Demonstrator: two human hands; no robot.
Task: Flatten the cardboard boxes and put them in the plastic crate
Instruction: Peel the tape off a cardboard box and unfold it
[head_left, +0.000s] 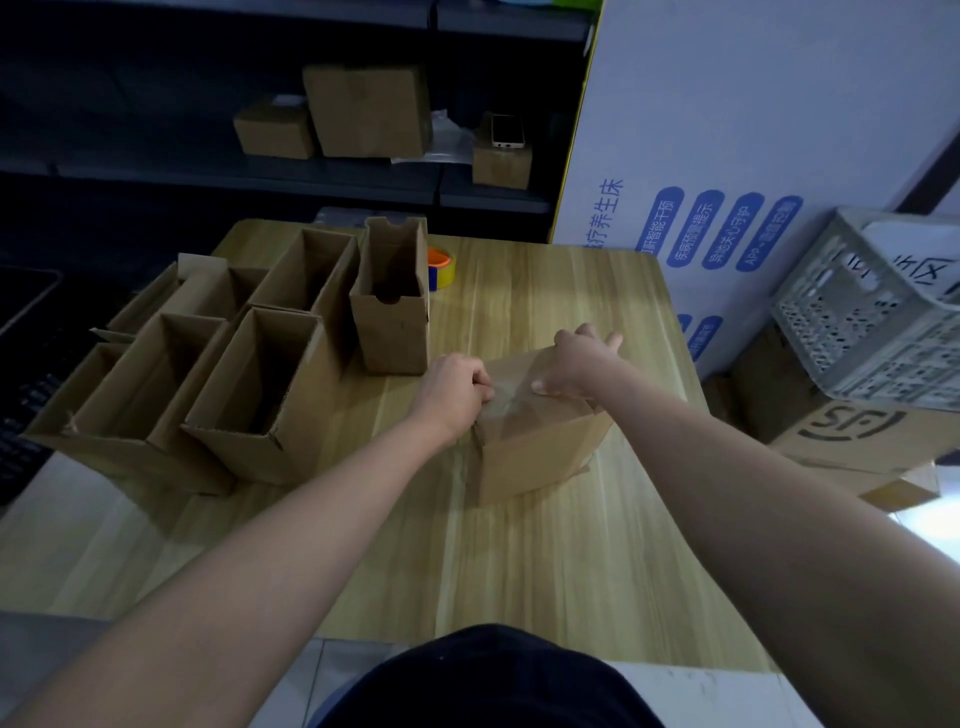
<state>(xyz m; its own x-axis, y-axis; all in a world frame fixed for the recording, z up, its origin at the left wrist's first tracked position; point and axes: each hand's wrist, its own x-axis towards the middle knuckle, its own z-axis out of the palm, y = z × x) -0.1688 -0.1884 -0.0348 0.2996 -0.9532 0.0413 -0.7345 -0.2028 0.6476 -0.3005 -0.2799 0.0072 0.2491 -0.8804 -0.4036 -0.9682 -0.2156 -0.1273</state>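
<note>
On the wooden surface (519, 561), the right hand (582, 364) grips a taped cardboard box (540, 452) to steady it while the left hand (457, 389) pinches its clear tape (508, 401), seemingly to unseal it for flattening; the plastic crate (872, 312) sits well apart.

I stand at a light wooden table (545, 545). Beyond its far edge runs dark metal shelving (208, 176). Past its far right corner stands a white board (727, 130) with blue labels. Pale floor (701, 696) shows below the near edge.

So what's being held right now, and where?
The taped brown cardboard box: left hand pinches its top seam, right hand grips its top far edge.
</note>
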